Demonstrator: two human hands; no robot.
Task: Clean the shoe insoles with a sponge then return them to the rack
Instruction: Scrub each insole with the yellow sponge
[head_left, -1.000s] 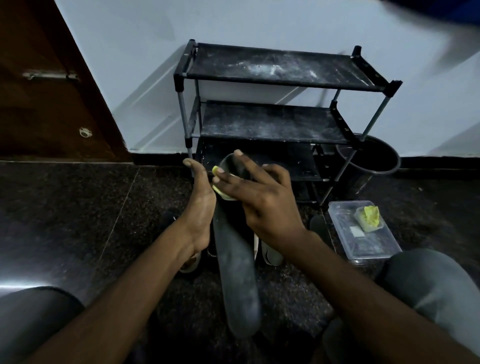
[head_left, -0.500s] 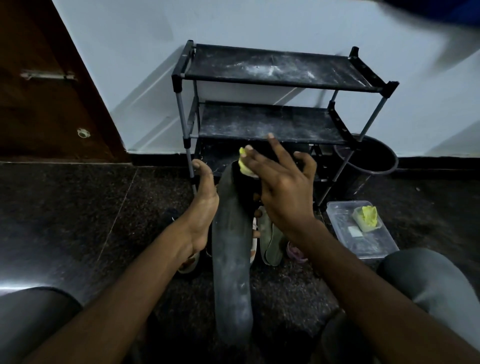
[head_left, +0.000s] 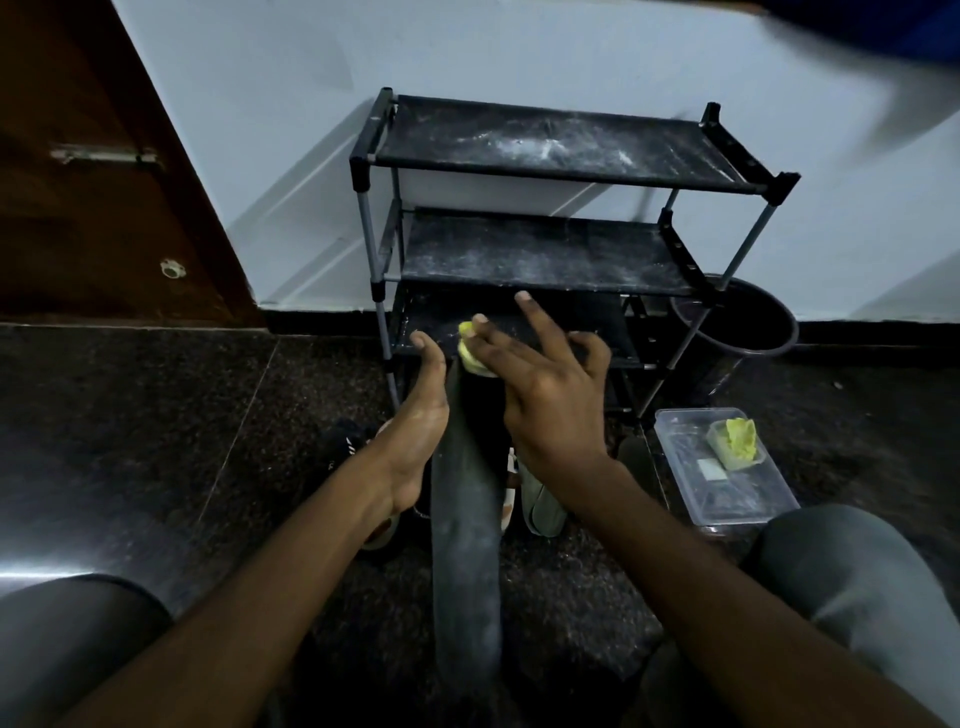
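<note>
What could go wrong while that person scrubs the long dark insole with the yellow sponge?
The left hand steadies the insole only along one edge, so it might twist or slip. The right hand pinches the sponge right at the insole's far tip, so a stroke could run off the end. The rack looks dusty and may dirty it again.

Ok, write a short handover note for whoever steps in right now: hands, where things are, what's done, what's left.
Left hand: steadies the long dark insole along its left edge, thumb up; the grip underneath is hidden.
Right hand: presses a yellow sponge on the insole's far end, fingers spread.
Rack: the shelves in view are dusty and bare.
Clear tub on the floor at right holds something yellow.
Done: scrubbing under way.
Left: finish this insole, clean any others, return them to the rack.
</note>
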